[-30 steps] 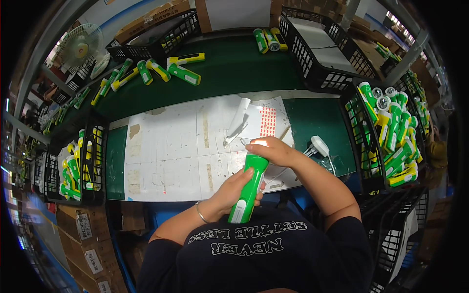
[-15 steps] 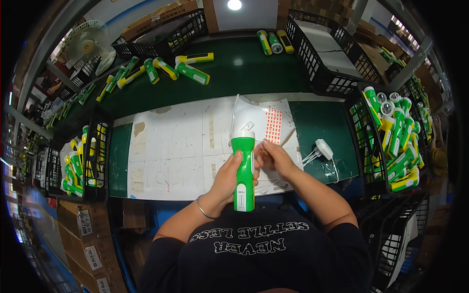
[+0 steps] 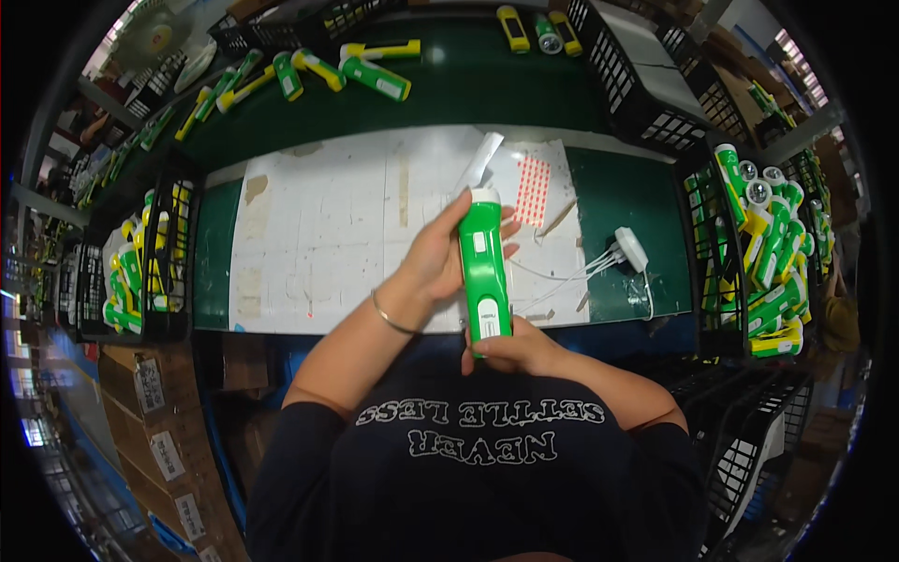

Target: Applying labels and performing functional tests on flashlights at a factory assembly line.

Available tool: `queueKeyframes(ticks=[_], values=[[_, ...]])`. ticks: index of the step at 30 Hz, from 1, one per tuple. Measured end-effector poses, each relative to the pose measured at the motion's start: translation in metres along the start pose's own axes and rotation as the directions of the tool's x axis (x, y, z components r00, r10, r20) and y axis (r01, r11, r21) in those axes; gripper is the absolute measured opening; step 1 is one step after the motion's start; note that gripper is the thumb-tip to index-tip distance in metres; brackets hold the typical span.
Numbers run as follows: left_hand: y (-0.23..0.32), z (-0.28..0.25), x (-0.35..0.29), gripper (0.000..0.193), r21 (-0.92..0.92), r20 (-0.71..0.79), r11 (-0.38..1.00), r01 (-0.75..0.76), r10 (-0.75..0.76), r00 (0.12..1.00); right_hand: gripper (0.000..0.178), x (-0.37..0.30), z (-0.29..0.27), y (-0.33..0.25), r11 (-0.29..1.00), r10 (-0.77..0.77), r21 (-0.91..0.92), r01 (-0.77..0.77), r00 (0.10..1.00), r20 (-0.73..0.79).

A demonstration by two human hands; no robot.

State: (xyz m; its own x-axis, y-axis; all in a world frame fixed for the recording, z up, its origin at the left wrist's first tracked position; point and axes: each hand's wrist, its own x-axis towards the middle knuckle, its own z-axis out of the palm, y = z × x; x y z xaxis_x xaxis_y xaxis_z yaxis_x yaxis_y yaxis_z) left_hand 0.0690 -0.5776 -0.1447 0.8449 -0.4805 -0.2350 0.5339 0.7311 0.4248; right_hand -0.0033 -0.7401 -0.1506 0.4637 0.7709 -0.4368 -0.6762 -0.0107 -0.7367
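Observation:
A green flashlight (image 3: 484, 258) with a white head ring is held in front of me over the near edge of the table, head end pointing away. My left hand (image 3: 438, 258) is closed around its upper body from the left, fingertips showing on the far side. My right hand (image 3: 526, 348) grips the flashlight's tail end between thumb and fingers. A white button and a pale label panel face up. Just beyond the head lies a shiny, clear-white strip (image 3: 482, 159). To its right is a sheet of small red stickers (image 3: 533, 192).
A white plug adapter (image 3: 629, 248) with cables lies on the right. Black crates of flashlights stand at left (image 3: 170, 248) and right (image 3: 704, 253). Several loose flashlights (image 3: 375, 77) lie on the green far tabletop; another black crate (image 3: 646, 103) stands far right.
My right hand has moved from beside the flashlight's head to its tail and grips it. My left hand has shifted toward the head end. The flashlight has rolled, bringing its button into view.

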Motion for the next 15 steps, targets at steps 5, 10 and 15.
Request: queueKeyframes(ticks=[5,10,15], values=[[0.009,-0.021,0.01,0.058,-0.176,0.31,0.983,0.05,0.007,0.951,0.028,-0.001,-0.001,-0.007,0.986,-0.051,0.164,0.026,0.987,0.151],[0.004,-0.025,0.011,0.066,-0.239,0.525,0.966,0.095,0.046,0.85,0.026,0.001,-0.008,0.013,0.965,-0.179,0.236,0.111,0.94,0.29],[0.005,-0.013,0.006,0.061,0.012,0.208,0.999,0.033,-0.035,0.978,0.022,-0.002,0.0,0.004,0.98,-0.043,0.195,0.03,0.997,0.063]])
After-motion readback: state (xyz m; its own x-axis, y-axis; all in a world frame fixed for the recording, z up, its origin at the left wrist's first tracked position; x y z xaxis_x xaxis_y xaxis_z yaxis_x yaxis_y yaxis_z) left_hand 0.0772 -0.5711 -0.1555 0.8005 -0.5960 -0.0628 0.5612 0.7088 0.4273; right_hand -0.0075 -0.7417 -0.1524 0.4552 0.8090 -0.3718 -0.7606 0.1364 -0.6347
